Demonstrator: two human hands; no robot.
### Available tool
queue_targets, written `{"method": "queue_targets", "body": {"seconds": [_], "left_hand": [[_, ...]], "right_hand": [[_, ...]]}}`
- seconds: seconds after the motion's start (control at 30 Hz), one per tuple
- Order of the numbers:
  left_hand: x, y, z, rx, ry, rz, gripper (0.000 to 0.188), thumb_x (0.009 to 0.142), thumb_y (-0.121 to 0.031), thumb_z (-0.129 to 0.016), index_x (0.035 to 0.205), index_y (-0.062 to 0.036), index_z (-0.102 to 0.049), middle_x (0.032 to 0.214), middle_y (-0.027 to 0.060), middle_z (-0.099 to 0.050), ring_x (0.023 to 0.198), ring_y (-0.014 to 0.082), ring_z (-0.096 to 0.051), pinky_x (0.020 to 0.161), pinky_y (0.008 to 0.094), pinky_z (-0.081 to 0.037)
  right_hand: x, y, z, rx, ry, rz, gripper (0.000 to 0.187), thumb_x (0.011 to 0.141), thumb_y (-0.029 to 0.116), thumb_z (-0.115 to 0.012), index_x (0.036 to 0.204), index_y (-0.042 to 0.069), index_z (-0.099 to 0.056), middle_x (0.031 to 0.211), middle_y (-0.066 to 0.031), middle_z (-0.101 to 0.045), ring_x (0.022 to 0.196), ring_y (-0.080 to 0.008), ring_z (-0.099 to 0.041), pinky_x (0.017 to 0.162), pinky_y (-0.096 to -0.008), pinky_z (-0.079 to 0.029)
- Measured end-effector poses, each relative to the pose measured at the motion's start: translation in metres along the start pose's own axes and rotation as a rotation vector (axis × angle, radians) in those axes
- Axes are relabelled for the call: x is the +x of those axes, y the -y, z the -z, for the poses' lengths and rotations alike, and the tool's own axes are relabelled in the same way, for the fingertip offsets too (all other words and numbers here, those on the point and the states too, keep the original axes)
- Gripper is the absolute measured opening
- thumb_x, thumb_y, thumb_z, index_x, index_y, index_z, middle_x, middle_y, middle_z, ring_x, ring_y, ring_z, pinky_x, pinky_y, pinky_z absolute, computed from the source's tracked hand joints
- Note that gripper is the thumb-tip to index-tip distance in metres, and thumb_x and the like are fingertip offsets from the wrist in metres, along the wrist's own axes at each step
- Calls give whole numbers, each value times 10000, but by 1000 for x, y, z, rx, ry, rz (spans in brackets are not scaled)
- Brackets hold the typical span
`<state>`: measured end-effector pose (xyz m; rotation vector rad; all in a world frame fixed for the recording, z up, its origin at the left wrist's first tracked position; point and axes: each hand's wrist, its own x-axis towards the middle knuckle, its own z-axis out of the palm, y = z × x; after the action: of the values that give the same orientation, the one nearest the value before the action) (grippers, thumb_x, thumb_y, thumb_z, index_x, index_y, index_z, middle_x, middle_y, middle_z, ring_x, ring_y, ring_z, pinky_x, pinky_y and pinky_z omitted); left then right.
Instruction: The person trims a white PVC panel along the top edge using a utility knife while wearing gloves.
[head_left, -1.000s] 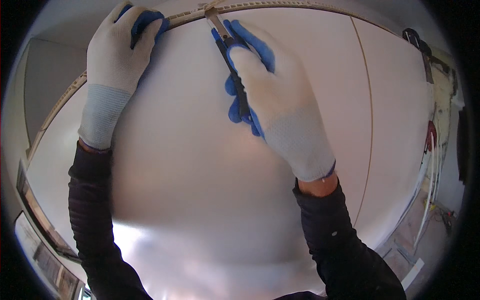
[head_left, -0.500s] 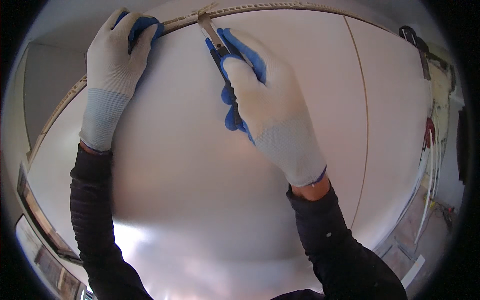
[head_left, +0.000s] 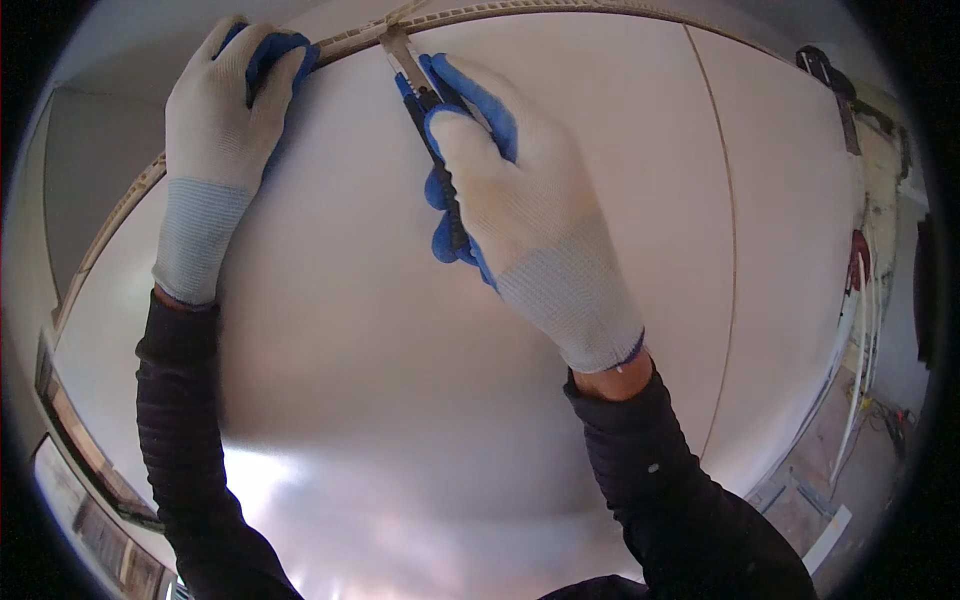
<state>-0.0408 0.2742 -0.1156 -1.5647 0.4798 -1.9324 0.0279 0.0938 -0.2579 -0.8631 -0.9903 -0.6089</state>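
Observation:
A large white panel [head_left: 400, 350] fills most of the view, its top edge [head_left: 470, 14] showing a ribbed, hollow tan core. At the upper left my left hand [head_left: 240, 110], in a white glove with blue-coated fingers, is closed on that edge; its fingertips are partly hidden. My right hand [head_left: 510, 180], gloved alike, grips a black and blue utility knife [head_left: 430, 115] with its thumb along the handle. The blade end points up and meets the top edge, right of my left hand. A thin curl of shaved material [head_left: 403, 12] stands at the blade.
A narrow tan line [head_left: 727, 200] runs down the panel's right part. Beyond its right side are a rough, patchy wall [head_left: 880, 190], a red object [head_left: 859, 262], white cables [head_left: 858, 370] and a white strip [head_left: 828, 540] near the floor. A framed opening [head_left: 95, 450] lies at lower left.
My right hand and the knife have shifted slightly left along the panel's top edge. My left hand also sits a little further left, still holding the edge.

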Motion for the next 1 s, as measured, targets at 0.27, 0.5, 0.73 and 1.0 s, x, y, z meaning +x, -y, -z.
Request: {"method": "queue_targets", "body": {"seconds": [0.27, 0.5, 0.73, 1.0], "left_hand": [[-1, 3, -3, 34, -75, -56, 247, 959, -261, -709, 1077, -44, -711, 1052, 144, -702, 937, 348, -720, 833, 407, -580], [3, 1, 3, -51, 30, 23, 261, 948, -257, -722, 1076, -29, -711, 1030, 140, -692, 933, 324, -718, 841, 383, -569], [3, -4, 9, -115, 35, 81, 244, 945, -238, -729, 1096, -46, -728, 1015, 106, -694, 923, 249, -724, 850, 347, -573], [7, -6, 5, -158, 82, 54, 285, 926, -322, -761, 1122, -115, -770, 1020, 71, -704, 901, 237, -722, 819, 347, -582]], "right_hand": [[4, 3, 1, -13, 32, 34, 335, 1068, 228, -507, 1302, 8, -601, 782, -49, -637, 580, -123, -621, 521, -282, -533], [8, 15, 32, 161, 178, -188, 403, 1050, 312, -560, 1359, 55, -584, 814, -51, -665, 676, -149, -699, 507, -262, -517], [20, -9, 20, -461, -3, 303, 470, 1056, 384, -565, 1455, 139, -588, 810, -25, -649, 562, -60, -567, 456, -195, -443], [-25, 26, 50, -81, -123, -23, 449, 1055, 258, -577, 1458, 58, -571, 955, -63, -703, 635, -102, -646, 522, -240, -513]]}}
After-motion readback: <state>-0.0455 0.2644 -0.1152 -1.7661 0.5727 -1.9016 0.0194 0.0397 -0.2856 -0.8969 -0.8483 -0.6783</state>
